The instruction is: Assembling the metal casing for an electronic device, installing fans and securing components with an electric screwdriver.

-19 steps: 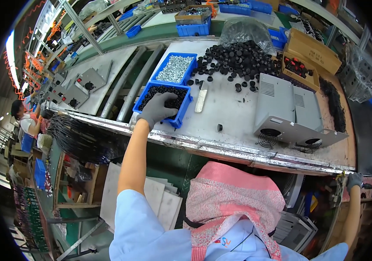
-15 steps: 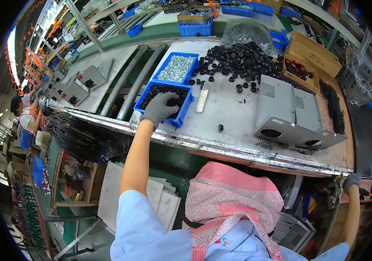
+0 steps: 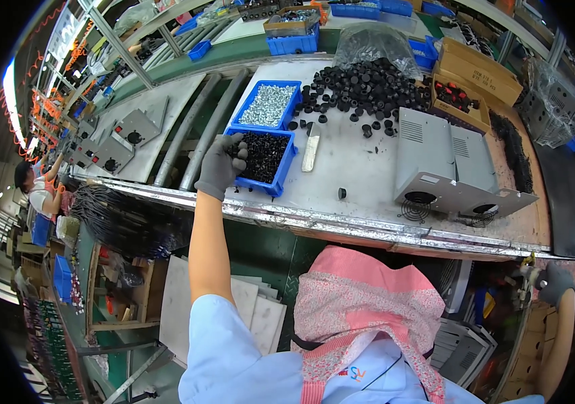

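My left hand (image 3: 220, 167), in a grey glove, is at the left side of a blue bin (image 3: 286, 163) of small black screws (image 3: 264, 153). Its fingers are curled in; whatever they hold is too small to make out. Directly behind stands a second blue bin (image 3: 297, 102) filled with silvery screws (image 3: 270, 105). Far off to the right, beyond the bench's front edge, my gloved right hand (image 3: 556, 283) is closed beside a pale metallic piece (image 3: 533, 276). Blur and the fingers hide what it grips.
Grey sheet-metal housings (image 3: 428, 158) with round fan openings stand on the bench's right. Black round caps (image 3: 375, 84) lie heaped behind, before a carton (image 3: 462, 113). A pale, flat strip (image 3: 311, 151) and one loose cap (image 3: 342, 193) lie nearer. Metal rollers (image 3: 210, 138) cross at left; another person (image 3: 40, 188) works beyond.
My left hand has come out of the screws to the bin's left side, its fingers curling. My right hand has moved slightly right and nearer to me. The view has shifted a little.
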A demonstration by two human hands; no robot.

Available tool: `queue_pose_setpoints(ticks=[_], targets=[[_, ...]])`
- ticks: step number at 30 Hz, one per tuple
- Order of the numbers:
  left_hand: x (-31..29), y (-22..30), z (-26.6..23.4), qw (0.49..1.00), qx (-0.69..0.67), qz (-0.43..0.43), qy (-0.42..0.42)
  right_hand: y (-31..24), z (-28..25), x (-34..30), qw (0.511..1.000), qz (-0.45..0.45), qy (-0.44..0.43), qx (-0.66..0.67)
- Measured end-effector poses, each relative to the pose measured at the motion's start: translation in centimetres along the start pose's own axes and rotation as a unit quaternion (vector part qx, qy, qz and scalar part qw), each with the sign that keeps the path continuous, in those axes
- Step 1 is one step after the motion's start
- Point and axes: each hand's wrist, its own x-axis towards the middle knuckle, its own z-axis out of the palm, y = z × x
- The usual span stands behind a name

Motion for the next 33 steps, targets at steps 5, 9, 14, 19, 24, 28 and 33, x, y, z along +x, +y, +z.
queue_pose_setpoints(ticks=[5, 9, 14, 19, 24, 28, 33], targets=[[-1.4, -0.6, 2.3, 0.995, -0.049, 0.063, 0.056, -7.4, 0.8, -4.1, 0.899, -0.218, -0.108, 0.364], [-0.2, -1.3, -0.9, 0.995, 0.049, 0.083, 0.012, -15.0, 2.5, -6.1, 0.797, -0.310, -0.225, 0.467], [0.1, -1.4, -1.4, 0.995, 0.048, 0.087, -0.014, -19.5, 5.2, -7.9, 0.718, -0.341, -0.277, 0.540], [-2.8, -3.1, 0.6, 0.987, -0.096, 0.115, -0.059, -21.6, 5.4, -9.3, 0.655, -0.294, -0.249, 0.650], [-8.4, -12.4, 11.5, 0.995, -0.088, 0.012, -0.054, -23.4, 4.7, -10.8, 0.624, -0.215, -0.224, 0.717], [-8.1, -20.0, 17.2, 0.937, -0.221, -0.167, -0.212, -24.6, 5.1, -11.3, 0.575, -0.232, -0.163, 0.768], [-8.4, -21.4, 21.2, 0.909, -0.297, -0.212, -0.200, -25.5, 5.8, -11.1, 0.559, -0.223, -0.143, 0.786]])
